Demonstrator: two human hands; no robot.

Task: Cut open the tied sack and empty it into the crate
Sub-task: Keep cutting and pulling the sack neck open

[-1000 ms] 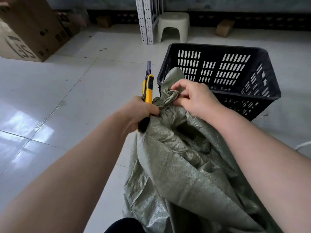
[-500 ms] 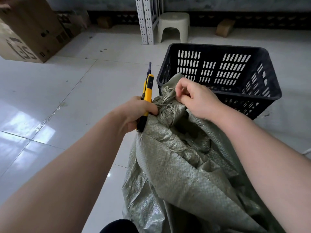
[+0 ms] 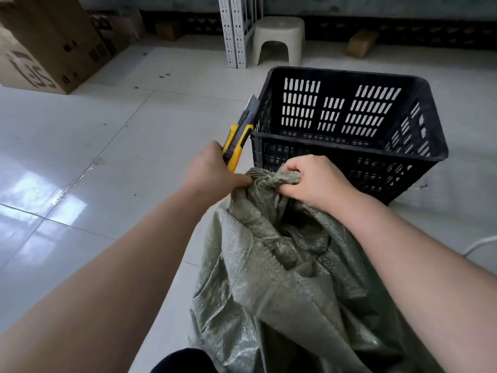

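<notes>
Low in the middle, on the shiny white tiled floor (image 3: 80, 157): a big grey-green woven plastic sack (image 3: 282, 292), all crumpled and standing up. Still tied shut at the top, with the cloth bunched into a tight knot (image 3: 265, 179).

Held in the left hand (image 3: 212, 168): a yellow and black box knife (image 3: 236, 146), with fingers curled tight round the handle. Grey blade out, pointing up and away. One fingertip of that hand touching the left side of the knot.

Clenched on the right side of the knot: the right hand (image 3: 314, 181), pinching a fold of the sack cloth between curled fingers and thumb.

Just behind the top of the sack: a black plastic crate with slotted walls (image 3: 349, 146), open side up. Knife tip right by the crate's near left corner; touching or not, cannot tell.

Far back by the wall: a small white plastic stool (image 3: 278, 39), and just to its left, grey metal posts full of holes (image 3: 236, 30). Far left: a big brown cardboard box with black print (image 3: 45, 44). At the right edge, on the floor: a bit of white cord (image 3: 481, 243).
</notes>
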